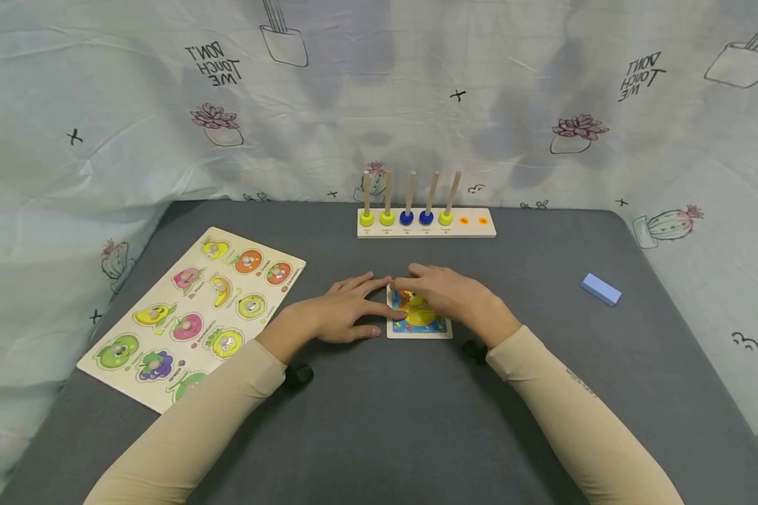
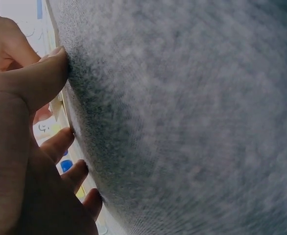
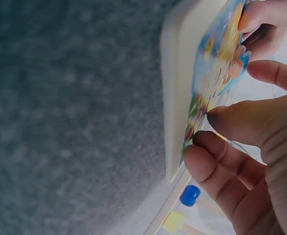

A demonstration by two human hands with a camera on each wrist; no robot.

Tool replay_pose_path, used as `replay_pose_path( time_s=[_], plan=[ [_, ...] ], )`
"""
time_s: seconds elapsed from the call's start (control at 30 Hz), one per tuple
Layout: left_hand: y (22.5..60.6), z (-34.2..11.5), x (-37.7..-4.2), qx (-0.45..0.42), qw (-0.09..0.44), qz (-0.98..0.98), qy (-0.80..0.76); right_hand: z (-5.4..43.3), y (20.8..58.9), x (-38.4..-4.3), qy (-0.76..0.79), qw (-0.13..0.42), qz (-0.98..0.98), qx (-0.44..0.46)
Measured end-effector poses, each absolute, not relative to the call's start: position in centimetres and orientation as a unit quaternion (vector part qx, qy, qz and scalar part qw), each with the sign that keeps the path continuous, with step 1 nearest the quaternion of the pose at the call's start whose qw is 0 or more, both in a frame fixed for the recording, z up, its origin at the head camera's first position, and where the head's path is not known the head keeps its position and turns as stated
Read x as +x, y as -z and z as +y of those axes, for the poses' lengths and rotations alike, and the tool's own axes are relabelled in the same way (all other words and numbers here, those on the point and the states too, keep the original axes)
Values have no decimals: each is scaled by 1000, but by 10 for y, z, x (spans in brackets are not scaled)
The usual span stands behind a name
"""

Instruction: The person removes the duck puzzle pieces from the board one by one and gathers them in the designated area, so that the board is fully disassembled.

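Note:
A small square jigsaw puzzle (image 1: pixel 420 330) with a yellow duck on a blue ground lies flat in a pale frame on the table. My left hand (image 1: pixel 347 308) reaches in from its left side, fingers spread, with the index finger resting on the puzzle. Over the upper part curls my right hand (image 1: pixel 457 294), which hides that area in the head view. The right wrist view shows a puzzle piece (image 3: pixel 239 68) tilted up from the picture, with the right index fingertip at its edge and the thumb close by. The left wrist view shows mostly tabletop beside the left thumb.
A wooden fruit puzzle board (image 1: pixel 205 294) lies at the left, partly under the left forearm. At the back stands a peg board (image 1: pixel 426 230) with yellow and blue rings on upright pegs. A light blue block (image 1: pixel 601 289) lies at the right.

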State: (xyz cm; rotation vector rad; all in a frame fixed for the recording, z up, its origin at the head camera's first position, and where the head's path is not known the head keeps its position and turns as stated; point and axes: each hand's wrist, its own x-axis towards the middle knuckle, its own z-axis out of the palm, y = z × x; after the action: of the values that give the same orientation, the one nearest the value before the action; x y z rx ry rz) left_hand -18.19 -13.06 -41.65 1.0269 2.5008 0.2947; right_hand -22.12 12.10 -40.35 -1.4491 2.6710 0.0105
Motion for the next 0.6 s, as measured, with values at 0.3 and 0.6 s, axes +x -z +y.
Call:
replay_pose_path(
  time_s=[0.3, 0.6],
  plan=[
    [411, -126, -181, 350, 225, 904, -100, 124, 404, -223, 43, 46, 873, -483],
    [404, -109, -178, 314, 238, 917, -60, 126, 401, -223, 61, 61, 875, -477]
  ],
)
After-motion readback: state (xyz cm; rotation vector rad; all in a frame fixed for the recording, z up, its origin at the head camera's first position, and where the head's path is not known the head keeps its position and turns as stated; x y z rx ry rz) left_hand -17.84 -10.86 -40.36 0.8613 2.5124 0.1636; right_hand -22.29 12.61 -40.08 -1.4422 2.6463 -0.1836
